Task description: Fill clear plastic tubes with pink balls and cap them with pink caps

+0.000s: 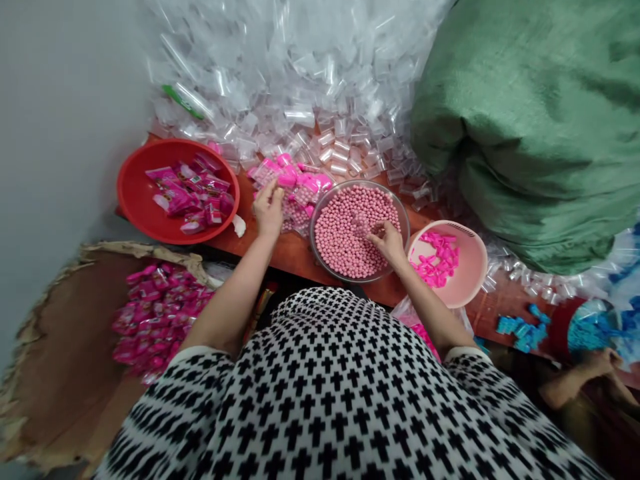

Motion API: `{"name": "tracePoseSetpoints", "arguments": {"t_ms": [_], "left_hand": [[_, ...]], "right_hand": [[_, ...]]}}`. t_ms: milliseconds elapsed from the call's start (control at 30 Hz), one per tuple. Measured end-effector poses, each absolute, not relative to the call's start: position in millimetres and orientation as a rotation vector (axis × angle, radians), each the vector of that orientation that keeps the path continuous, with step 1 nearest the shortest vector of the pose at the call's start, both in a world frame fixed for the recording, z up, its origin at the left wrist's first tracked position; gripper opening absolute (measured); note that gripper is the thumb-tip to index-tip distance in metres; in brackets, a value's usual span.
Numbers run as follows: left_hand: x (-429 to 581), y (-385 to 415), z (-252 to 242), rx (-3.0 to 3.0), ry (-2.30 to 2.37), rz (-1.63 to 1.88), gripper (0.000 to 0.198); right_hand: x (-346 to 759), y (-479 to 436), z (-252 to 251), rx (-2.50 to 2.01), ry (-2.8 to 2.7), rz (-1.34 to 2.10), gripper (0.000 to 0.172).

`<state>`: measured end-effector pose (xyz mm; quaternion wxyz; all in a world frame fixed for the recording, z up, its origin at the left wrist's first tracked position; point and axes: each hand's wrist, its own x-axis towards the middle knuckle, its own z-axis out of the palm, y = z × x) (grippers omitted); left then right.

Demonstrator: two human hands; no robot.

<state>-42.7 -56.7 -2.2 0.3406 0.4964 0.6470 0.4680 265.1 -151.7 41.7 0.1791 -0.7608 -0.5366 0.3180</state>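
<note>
The right hand point(389, 241) pinches a clear tube point(361, 225) over pink beads point(343, 250) in a bowl point(367, 280). At the bowl's nine o'clock, the left hand point(269, 210) curls its fingers narrowly by pink-capped tubes point(305, 183); whether it grips one, I cannot tell. A pink basket point(473, 267) sits toward four.

Soft, cool light is falling dimly. Beyond the fingers point(270, 189), tubes point(340, 148) are glinting, the farthest blurring white. Nearer than the fingers, the wide lens is stretching the shirt point(340, 380); far right of them, shadow is dulling a co-worker's arm point(565, 389).
</note>
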Motion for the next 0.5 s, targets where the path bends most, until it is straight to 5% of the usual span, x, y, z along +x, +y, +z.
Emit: {"name": "tracePoseSetpoints", "arguments": {"t_ms": [233, 500], "left_hand": [[-16.1, -77.4, 17.3, 1.749, 1.498, 1.064, 0.046], [80.6, -128.7, 48.8, 1.484, 0.903, 0.703, 0.040]], "right_hand": [[252.0, -163.1, 27.7, -2.004, -1.402, 0.875, 0.024], [272.8, -169.5, 70.1, -1.446, -1.222, 1.356, 0.043]]}}
